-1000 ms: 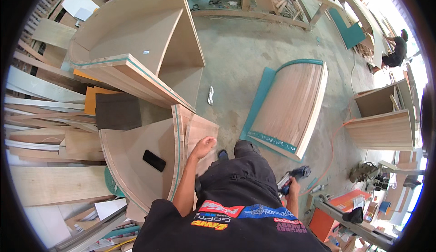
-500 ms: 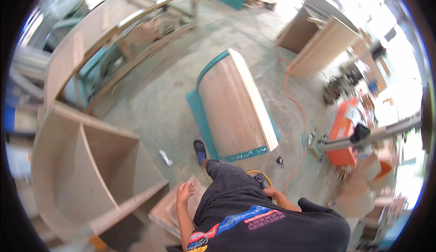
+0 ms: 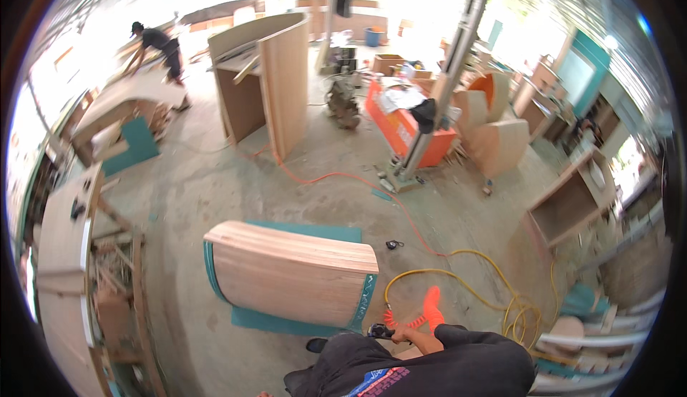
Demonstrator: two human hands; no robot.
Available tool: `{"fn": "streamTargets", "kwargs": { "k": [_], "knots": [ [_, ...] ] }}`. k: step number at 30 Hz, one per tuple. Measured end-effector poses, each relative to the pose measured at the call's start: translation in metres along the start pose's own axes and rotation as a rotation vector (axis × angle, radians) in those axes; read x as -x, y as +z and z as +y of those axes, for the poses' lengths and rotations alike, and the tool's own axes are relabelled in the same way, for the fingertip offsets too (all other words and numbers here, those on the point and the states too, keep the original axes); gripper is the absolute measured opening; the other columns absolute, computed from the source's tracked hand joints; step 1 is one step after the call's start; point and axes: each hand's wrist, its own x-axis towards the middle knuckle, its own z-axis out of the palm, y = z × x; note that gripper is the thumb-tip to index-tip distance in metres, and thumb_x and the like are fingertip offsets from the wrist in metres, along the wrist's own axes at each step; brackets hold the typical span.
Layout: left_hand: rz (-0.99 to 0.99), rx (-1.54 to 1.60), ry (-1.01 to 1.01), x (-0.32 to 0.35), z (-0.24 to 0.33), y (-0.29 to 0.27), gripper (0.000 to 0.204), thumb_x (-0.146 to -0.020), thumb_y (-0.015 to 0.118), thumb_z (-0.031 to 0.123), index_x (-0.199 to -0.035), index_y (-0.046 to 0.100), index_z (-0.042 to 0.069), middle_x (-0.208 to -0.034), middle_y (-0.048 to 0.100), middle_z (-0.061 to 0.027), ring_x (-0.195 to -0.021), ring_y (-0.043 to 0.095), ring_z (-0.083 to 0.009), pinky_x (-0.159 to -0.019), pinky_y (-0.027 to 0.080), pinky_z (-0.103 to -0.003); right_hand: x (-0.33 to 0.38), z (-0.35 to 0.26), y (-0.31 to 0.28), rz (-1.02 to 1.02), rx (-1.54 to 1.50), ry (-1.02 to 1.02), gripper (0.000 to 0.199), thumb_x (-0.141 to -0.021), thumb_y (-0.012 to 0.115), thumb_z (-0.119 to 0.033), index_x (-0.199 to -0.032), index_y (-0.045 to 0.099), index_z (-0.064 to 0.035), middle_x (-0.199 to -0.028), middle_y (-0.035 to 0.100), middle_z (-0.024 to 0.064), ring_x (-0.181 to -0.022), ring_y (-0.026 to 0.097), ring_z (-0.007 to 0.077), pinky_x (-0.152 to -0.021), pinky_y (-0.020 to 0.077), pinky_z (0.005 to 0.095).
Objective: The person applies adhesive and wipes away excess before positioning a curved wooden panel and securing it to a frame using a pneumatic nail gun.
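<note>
My right hand [image 3: 402, 335] is closed around a black hand-held air tool [image 3: 379, 331] in front of my body; its exact kind is hard to make out. A coiled orange hose [image 3: 432, 305] hangs beside that hand. Just beyond the tool, a curved wooden cabinet piece [image 3: 293, 275] with striped pale grain lies on teal sheets [image 3: 308, 231]. White squiggles mark the teal strip [image 3: 363, 300] at its near end. Of my left hand [image 3: 265, 395] only a sliver shows at the lower edge, with its fingers hidden.
A yellow hose [image 3: 494, 264] loops across the floor at right, joining an orange cord [image 3: 336, 176]. A small black object [image 3: 394, 244] lies nearby. Beyond stand a tall curved cabinet [image 3: 283, 89], a metal post [image 3: 447, 75] and an orange box [image 3: 408, 125]. A person [image 3: 161, 50] bends over a workpiece at far left.
My view has swung to the right and up, so the curved piece now appears turned and lower left. My left hand has dropped almost out of view; the tool in my right hand shows more plainly.
</note>
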Motion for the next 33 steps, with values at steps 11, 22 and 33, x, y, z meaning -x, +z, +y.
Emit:
{"fn": "streamTargets", "kwargs": {
  "k": [11,22,33],
  "knots": [
    [-0.639,-0.511,0.134,-0.112,0.123,-0.022,0.041,-0.098,0.056,0.046,-0.104,0.064,0.006,-0.085,0.068,-0.0077,-0.067,0.062,-0.0191,-0.056,0.051,-0.033,0.065,-0.082,0.095,0.19,0.159,0.199,0.026,-0.074,0.061,-0.019,-0.096,0.076,-0.02,-0.097,0.074,0.008,-0.1,0.069,0.0285,-0.094,0.0361,0.0685],
    [-0.601,-0.645,0.143,-0.248,0.201,-0.133,0.041,-0.099,0.053,0.044,-0.111,0.063,0.007,-0.1,0.069,-0.0107,-0.079,0.065,-0.023,-0.066,0.054,-0.041,0.113,-0.194,0.196,0.278,-0.006,0.328,0.025,-0.076,0.071,-0.02,-0.1,0.077,-0.02,-0.101,0.075,0.0054,-0.105,0.068,0.0274,-0.1,0.029,0.0675],
    [-0.816,-1.192,0.513,-0.211,0.182,-0.047,0.054,-0.092,0.06,0.045,-0.126,0.059,0.003,-0.108,0.066,-0.0244,-0.098,0.063,-0.0379,-0.086,0.051,-0.049,-0.006,-0.233,0.3,0.386,0.071,0.326,0.027,-0.092,0.053,-0.024,-0.106,0.075,-0.0196,-0.113,0.072,0.0066,-0.116,0.062,0.0253,-0.11,0.0248,0.0628]
  ]
}}
